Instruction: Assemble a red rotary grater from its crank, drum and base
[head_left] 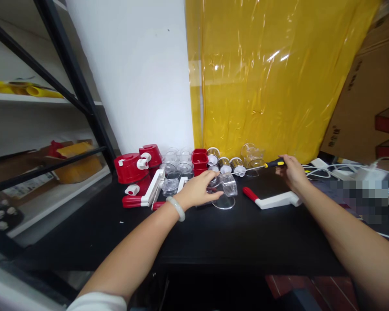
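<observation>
My right hand (293,172) pinches the butt of a screwdriver (274,163) with a black and yellow handle. Its thin metal shaft points left, and the tip reaches a clear plastic part (229,185). On the left side of that part, my left hand (199,188) has its thumb and fingers around the clear plastic; the exact contact is partly hidden. A round clear base (223,203) lies under the part on the black table. To the right rests a white crank handle (277,200) with a red grip, touched by neither hand.
Red plastic housings (129,168), white cranks with red grips (152,190), clear cups (171,162), a red square hopper (199,160) and metal grater drums (225,165) line the back of the black table (214,242). White cables (324,170) lie right; a shelf rack (74,65) stands left.
</observation>
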Demonstrator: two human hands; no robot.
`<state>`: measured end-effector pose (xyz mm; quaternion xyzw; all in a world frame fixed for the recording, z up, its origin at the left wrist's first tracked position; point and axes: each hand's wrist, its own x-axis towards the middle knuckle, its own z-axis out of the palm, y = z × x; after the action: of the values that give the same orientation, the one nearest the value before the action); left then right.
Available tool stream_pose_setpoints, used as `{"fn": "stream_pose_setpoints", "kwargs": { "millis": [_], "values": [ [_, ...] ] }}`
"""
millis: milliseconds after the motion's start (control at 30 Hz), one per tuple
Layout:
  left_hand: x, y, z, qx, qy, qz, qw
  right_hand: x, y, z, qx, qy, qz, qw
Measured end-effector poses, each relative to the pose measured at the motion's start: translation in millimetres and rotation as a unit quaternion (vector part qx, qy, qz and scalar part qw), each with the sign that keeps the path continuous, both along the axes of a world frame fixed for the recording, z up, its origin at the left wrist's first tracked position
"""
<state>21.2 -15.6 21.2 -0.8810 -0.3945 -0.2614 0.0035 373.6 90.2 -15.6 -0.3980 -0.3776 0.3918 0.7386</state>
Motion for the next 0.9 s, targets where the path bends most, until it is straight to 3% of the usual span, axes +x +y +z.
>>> {"fn": "stream_pose_setpoints", "kwargs": {
  "millis": [167, 433, 700, 800, 900],
  "values": [
    [-0.2, 0.5, 0.0, 0.001, 0.002, 0.002, 1.0, 2.6, 5.0, -2.4, 0.007, -0.041, -0.032, 0.999],
    [-0.9, 0.3, -0.3, 0.0, -0.001, -0.001, 1.0, 0.2, -4.9, 4.8, -0.032, 0.026, 0.038, 0.998],
    [-0.9, 0.5, -1.1, -0.003, -0.002, -0.001, 1.0, 0.5, 1.6, -0.5, 0.058, -0.016, -0.015, 0.998],
    [-0.9, 0.3, -1.0, -0.005, -0.003, 0.002, 1.0, 2.3, 4.9, -3.3, 0.062, -0.057, -0.043, 0.996],
    [-1.1, 0.1, -0.6, -0.003, -0.002, 0.002, 1.0, 3.7, 6.0, -2.6, 0.029, -0.027, -0.014, 0.999]
  ]
}}
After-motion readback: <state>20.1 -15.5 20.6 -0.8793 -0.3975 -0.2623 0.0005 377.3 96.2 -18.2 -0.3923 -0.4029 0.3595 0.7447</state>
